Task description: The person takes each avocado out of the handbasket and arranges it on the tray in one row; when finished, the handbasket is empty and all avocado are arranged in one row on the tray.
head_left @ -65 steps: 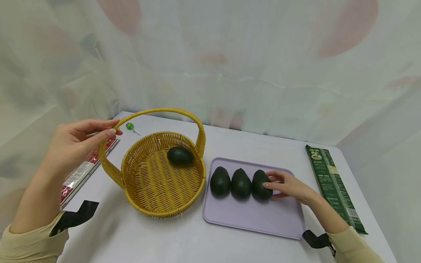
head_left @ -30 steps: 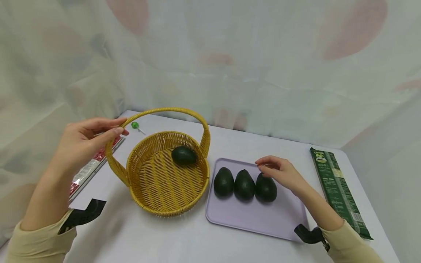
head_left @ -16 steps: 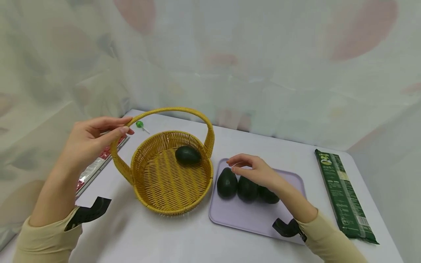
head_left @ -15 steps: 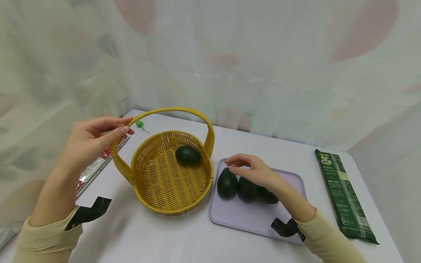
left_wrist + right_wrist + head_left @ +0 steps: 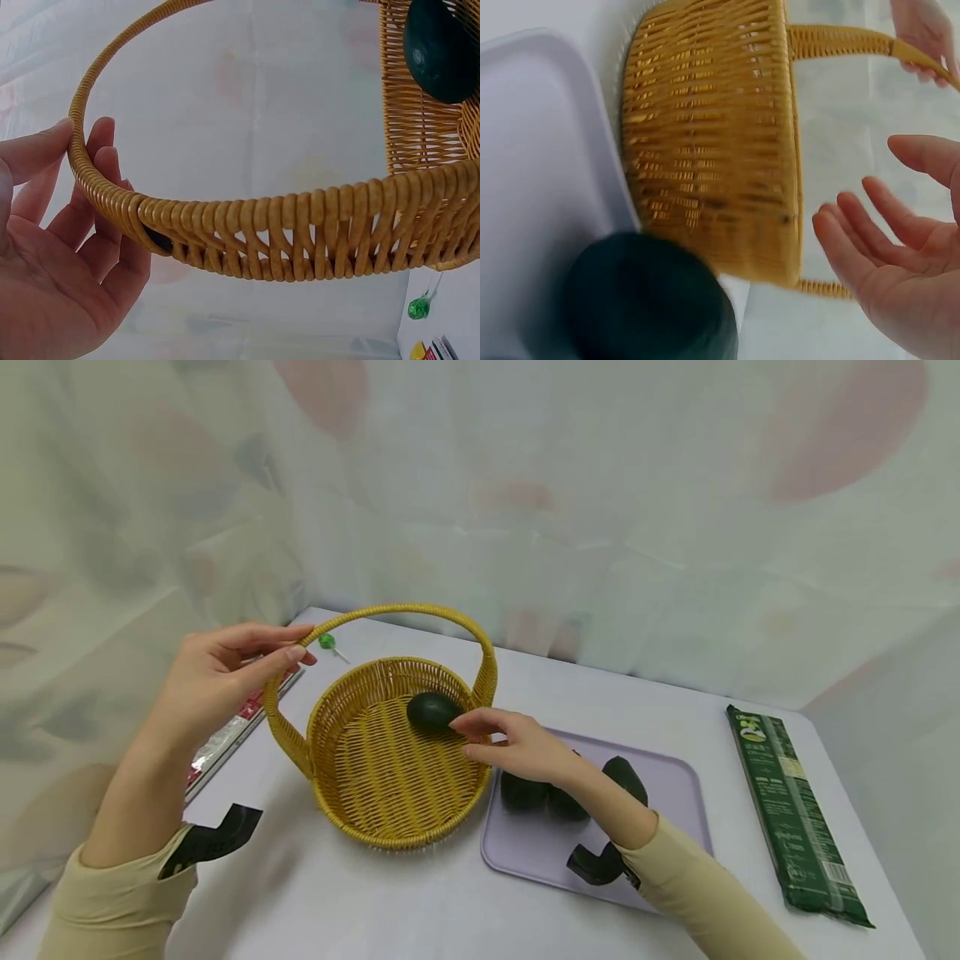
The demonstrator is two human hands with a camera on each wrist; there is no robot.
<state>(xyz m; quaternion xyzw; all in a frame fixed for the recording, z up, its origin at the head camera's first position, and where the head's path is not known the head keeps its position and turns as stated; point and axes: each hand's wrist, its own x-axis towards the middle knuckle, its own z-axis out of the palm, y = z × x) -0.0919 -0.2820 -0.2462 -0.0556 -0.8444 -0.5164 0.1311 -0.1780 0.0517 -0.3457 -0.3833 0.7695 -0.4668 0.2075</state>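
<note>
A yellow woven basket [image 5: 393,777] with a tall arched handle stands at centre-left. My left hand [image 5: 221,677] pinches the left part of that handle [image 5: 105,187], thumb on one side and fingers on the other. One dark green avocado [image 5: 430,712] lies inside against the far right wall. My right hand [image 5: 517,747] is over the basket's right rim, its fingertips overlapping the avocado's edge in the head view. In the right wrist view its fingers are spread apart and hold nothing. Three avocados [image 5: 625,777] rest on the lilac tray [image 5: 678,827], partly hidden by my right arm.
A green packet [image 5: 798,818] lies at the table's right side. Beyond the basket's left is a green lollipop [image 5: 327,642]. A red and silver package [image 5: 225,735] lies partly behind my left arm. Patterned cloth [image 5: 585,527] hangs behind the table.
My right hand has left the rightmost avocado on the tray, lifted, and moved left across the row to the basket's rim. My left hand keeps its hold on the handle.
</note>
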